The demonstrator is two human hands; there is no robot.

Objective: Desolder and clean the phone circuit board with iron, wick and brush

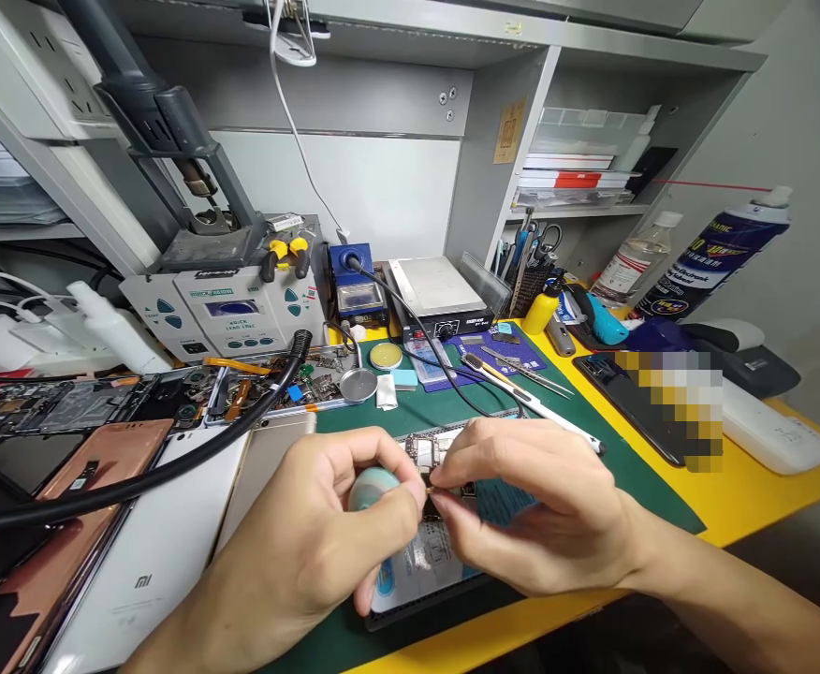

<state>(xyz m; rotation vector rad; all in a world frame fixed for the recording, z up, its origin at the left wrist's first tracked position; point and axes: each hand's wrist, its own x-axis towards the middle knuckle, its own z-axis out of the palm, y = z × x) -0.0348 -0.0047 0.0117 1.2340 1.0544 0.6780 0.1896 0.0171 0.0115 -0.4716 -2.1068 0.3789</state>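
My left hand point(332, 524) is closed around a round, pale-teal thing point(373, 485) with a whitish band, which may be a small spool; the fingers cover most of it. Thumb and index fingertips of my right hand point(536, 505) are pinched just beside the left fingertips. Something small and brownish shows between the two hands, too small to name. Below them lies a phone circuit board point(420, 451), partly hidden, over a flat pad with white and blue printing point(417, 566).
A green mat point(627, 496) covers the yellow bench. White tweezers-like tools and a soldering iron point(522, 398) lie behind my hands. Phones point(150, 543) and a black hose point(192, 459) occupy the left. A hot-air station point(241, 314), heating plate point(434, 285) and spray can point(715, 248) stand behind.
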